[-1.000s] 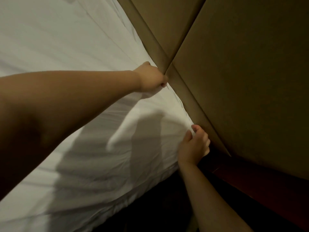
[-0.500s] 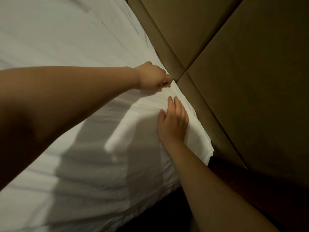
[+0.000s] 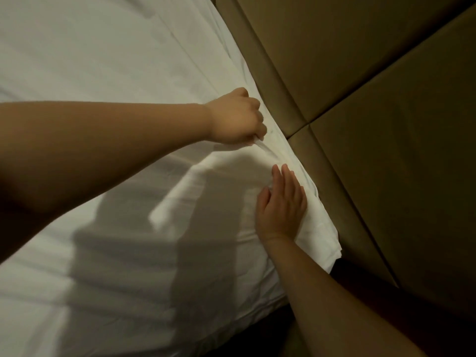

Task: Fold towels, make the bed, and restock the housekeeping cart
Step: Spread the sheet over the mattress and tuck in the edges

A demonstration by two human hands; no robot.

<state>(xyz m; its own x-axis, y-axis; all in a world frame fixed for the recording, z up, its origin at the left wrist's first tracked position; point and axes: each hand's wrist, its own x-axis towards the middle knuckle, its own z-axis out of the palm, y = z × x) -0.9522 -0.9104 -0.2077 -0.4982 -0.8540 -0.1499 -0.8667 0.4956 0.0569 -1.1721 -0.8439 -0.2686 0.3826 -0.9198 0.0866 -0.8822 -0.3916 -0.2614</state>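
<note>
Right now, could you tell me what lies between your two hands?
Only creased white bed sheet, gripped by the left hand and pressed by the flat right hand, seen in the head view.

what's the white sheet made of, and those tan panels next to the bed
The sheet looks like thin woven fabric, probably cotton or a blend, matte: it creases finely and bunches where the left hand pinches it. The tan panels look padded, covered in smooth leatherette or tight cloth: faint sheen, recessed seams; which, I cannot tell.
</note>
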